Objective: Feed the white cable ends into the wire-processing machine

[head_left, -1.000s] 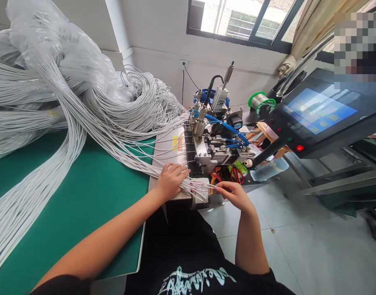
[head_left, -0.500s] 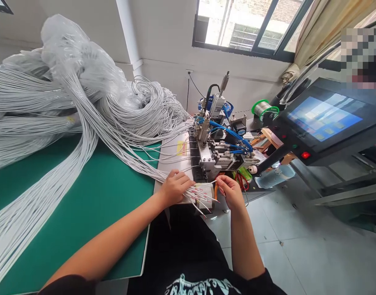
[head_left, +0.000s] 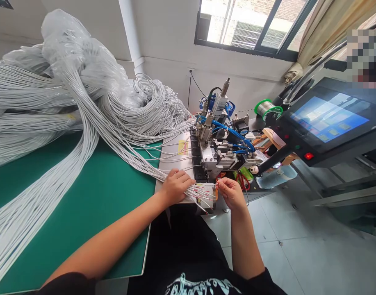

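Note:
Under my left hand [head_left: 176, 186] lies a bundle of thin white cables [head_left: 151, 171], gripped near its ends by curled fingers. The cable ends [head_left: 201, 192] fan out past my fingers, with small red tips. My right hand [head_left: 231, 191] pinches the end of a single white cable [head_left: 206, 184] between thumb and fingers, to the right of the bundle. Just beyond both hands stands a bench machine [head_left: 208, 153] with metal cylinders and blue air hoses. Several separate cables run into its black slotted edge [head_left: 197, 157].
A large heap of white cables [head_left: 138, 110], partly wrapped in clear plastic [head_left: 74, 49], covers the back of the green table [head_left: 114, 213]. On the right hang a control screen [head_left: 329, 116] and a wire spool [head_left: 267, 110]. Red-handled scissors [head_left: 243, 180] lie beside the machine.
The cable ends past my left hand have shifted slightly. My right hand still pinches a cable end, in nearly the same place. The whole view has moved a little.

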{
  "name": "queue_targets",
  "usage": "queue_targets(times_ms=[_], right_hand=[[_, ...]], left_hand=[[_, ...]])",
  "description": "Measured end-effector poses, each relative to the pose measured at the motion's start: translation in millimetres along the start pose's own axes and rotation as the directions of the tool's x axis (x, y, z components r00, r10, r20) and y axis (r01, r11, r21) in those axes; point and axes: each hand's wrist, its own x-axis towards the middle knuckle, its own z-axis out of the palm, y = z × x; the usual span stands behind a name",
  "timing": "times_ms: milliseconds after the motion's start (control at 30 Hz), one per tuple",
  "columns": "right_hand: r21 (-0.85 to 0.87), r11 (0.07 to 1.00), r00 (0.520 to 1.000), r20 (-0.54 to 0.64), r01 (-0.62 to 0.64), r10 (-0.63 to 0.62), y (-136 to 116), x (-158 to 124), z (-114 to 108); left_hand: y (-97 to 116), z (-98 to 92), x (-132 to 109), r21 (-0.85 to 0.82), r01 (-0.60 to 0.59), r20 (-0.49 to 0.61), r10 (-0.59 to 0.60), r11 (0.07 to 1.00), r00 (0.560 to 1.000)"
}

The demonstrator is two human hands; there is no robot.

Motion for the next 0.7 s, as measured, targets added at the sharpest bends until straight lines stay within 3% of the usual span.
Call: queue_targets(times_ms=[133, 267, 400, 533, 700], right_hand=[[0.022, 0.999, 1.0, -0.003, 0.024, -0.024, 2, 0, 8], [-0.206, 0.969, 0.985, -0.082, 0.134, -0.154, 1, 3, 7], [-0.561, 0.799, 0.948, -0.077, 0.215, -0.31, 1, 11, 4], [-0.704, 0.66, 0.93, 0.004, 0.263, -0.367, 3, 21, 4], [-0.645, 0.732, 0.963, 0.023, 0.22, -0.269, 12, 34, 2]], left_hand=[[1, -1.6, 0, -0.008, -0.022, -0.008, 0.022, 1.0, 1.0], [2, -2.9, 1, 0.008, 0.011, 0.012, -0.011, 1.0, 1.0], [3, -2.1, 1, 0.038, 0.068, -0.017, -0.068, 0.997, 0.998], [4, -1.7, 2, 0.055, 0.12, -0.039, -0.118, 0.991, 0.992], [5, -1.2, 4, 0.068, 0.158, -0.009, -0.158, 0.985, 0.987]])
